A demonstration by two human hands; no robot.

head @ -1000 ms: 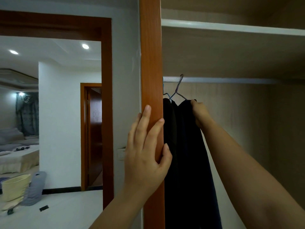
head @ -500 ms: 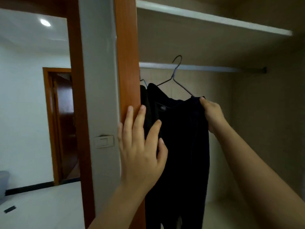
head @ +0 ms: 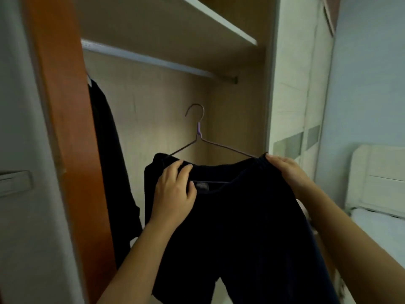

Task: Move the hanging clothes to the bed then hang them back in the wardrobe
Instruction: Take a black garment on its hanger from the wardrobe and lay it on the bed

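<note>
A black garment [head: 245,216] on a thin wire hanger [head: 198,137] is held in front of the open wardrobe, its hook well below the silver rail [head: 153,60] and off it. My left hand [head: 173,191] grips the garment's left shoulder. My right hand [head: 287,172] grips its right shoulder and the hanger's end. A second black garment [head: 109,150] still hangs from the rail at the far left, partly hidden by the orange wardrobe frame [head: 63,128].
A white shelf [head: 219,18] runs above the rail. A pale sliding wardrobe door [head: 300,95] stands to the right. The bed [head: 381,229] with its white headboard [head: 377,178] lies at the right edge. A wall switch [head: 15,183] sits on the left.
The garment has come off the rail and moved down and right. My left hand left the wardrobe frame and took the garment's left shoulder. The view swung right, showing the bed.
</note>
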